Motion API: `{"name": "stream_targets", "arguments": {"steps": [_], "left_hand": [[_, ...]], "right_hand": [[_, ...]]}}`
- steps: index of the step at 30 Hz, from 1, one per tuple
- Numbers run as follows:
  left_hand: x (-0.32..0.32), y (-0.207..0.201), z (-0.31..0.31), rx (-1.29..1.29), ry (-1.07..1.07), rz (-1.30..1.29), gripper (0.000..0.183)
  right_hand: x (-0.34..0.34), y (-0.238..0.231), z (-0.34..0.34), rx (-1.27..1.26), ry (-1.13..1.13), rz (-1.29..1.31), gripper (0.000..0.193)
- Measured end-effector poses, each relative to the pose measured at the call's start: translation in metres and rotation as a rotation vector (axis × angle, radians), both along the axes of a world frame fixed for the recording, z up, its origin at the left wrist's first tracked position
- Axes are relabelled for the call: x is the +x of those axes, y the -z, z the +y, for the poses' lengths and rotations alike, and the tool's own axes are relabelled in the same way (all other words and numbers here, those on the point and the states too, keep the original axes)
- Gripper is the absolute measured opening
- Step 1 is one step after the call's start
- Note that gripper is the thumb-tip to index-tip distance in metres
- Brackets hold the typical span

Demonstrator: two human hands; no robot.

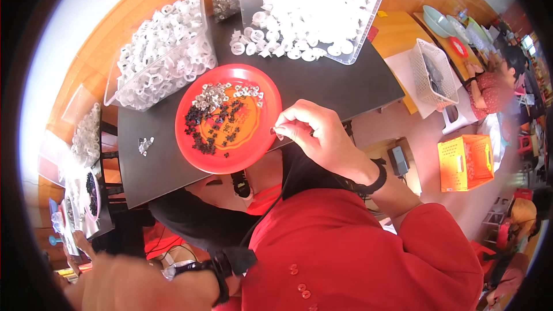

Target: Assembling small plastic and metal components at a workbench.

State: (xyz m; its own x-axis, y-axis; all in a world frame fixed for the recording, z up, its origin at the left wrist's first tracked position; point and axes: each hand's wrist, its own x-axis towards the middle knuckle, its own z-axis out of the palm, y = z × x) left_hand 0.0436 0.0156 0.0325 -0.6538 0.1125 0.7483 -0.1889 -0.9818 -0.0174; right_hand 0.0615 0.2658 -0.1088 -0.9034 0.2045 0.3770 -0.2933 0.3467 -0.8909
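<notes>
My right hand is at the right rim of a red round plate. Its thumb and forefinger pinch a tiny part, dark and shiny; its exact kind is too small to tell. On the plate lie a heap of small black parts and a heap of small silvery clear parts. Low at the left, away from the plate, my left hand is smeared by motion, so its fingers do not show.
A clear bin of white plastic pieces stands left of a tipped clear bin spilling similar pieces onto the dark table. A few clear bits lie left of the plate. An orange crate and another person are at right.
</notes>
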Motion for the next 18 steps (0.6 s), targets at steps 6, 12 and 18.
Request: {"name": "stream_targets", "arguments": {"steps": [6, 12, 18], "left_hand": [[-0.036, 0.085, 0.065, -1.399, -0.641, -0.291, 0.018], [-0.04, 0.127, 0.079, -1.413, -0.342, -0.374, 0.018], [-0.066, 0.138, 0.075, -1.366, -0.308, -0.412, 0.013]], "right_hand": [[-0.009, 0.001, -0.006, -0.369, -0.096, 0.005, 0.007], [-0.032, -0.008, -0.012, -0.049, -0.035, 0.203, 0.006], [-0.058, -0.017, -0.023, 0.063, -0.046, 0.147, 0.007]]}}
